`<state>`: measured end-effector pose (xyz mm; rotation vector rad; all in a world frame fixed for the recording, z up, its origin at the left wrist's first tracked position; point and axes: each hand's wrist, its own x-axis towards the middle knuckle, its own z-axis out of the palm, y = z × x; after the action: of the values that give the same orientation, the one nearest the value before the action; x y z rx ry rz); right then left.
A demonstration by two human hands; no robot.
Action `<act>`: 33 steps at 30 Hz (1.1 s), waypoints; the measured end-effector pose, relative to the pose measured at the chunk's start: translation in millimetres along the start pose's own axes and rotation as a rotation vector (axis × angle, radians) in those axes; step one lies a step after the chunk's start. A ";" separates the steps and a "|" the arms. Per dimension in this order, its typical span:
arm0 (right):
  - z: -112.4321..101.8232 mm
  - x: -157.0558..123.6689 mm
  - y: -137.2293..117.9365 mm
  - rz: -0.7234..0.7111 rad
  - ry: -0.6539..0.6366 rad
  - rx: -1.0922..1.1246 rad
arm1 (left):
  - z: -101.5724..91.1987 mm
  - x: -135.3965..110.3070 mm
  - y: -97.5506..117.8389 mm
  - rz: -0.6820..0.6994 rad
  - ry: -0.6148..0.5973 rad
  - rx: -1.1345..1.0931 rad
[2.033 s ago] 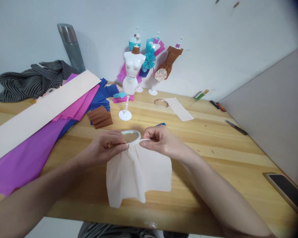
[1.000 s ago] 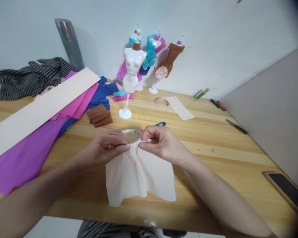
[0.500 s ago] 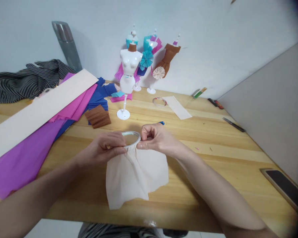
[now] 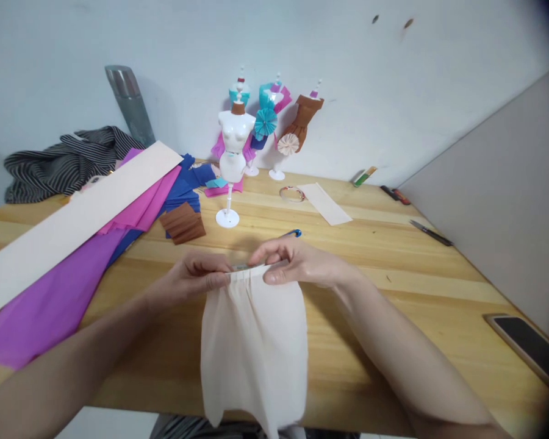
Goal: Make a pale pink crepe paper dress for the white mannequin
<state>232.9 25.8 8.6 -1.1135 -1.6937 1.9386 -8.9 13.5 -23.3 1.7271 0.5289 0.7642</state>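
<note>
A cream sheet of crepe paper (image 4: 254,347) hangs down from both my hands, gathered into small pleats along its top edge. My left hand (image 4: 196,277) pinches the left end of that gathered edge. My right hand (image 4: 297,262) pinches the right end, fingers closed on the paper. A sliver of the white tape roll (image 4: 241,267) shows between my hands, mostly hidden behind the paper. The paper's lower edge reaches past the wooden table's (image 4: 393,268) front edge.
A bare white mini mannequin (image 4: 231,158) stands behind my hands, with dressed ones (image 4: 297,125) by the wall. Long cream, pink and purple paper sheets (image 4: 73,213) lie left, a folded brown piece (image 4: 183,222) nearby. Blue-handled scissors (image 4: 293,233), a phone (image 4: 526,344), tools (image 4: 430,233) lie right.
Both hands lifted the gathered edge up and toward me, so the cream paper now hangs longer and narrower. The tape roll, plainly seen before, is nearly hidden.
</note>
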 end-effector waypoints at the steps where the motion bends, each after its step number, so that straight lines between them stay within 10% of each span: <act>1: -1.9 0.5 2.0 0.029 -0.041 0.033 | 0.5 0.0 -0.1 -0.027 -0.015 -0.015; 10: -4.2 3.2 9.5 0.097 -0.108 0.158 | -5.3 -5.2 -7.1 -0.167 -0.141 -0.231; 33: 24.5 0.5 -6.5 0.003 0.069 -0.124 | 8.0 -4.7 2.9 -0.343 -0.020 -0.173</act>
<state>213.1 11.0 14.1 -1.2129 -1.7967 1.7968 -6.5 4.2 -23.0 1.4341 0.7022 0.5300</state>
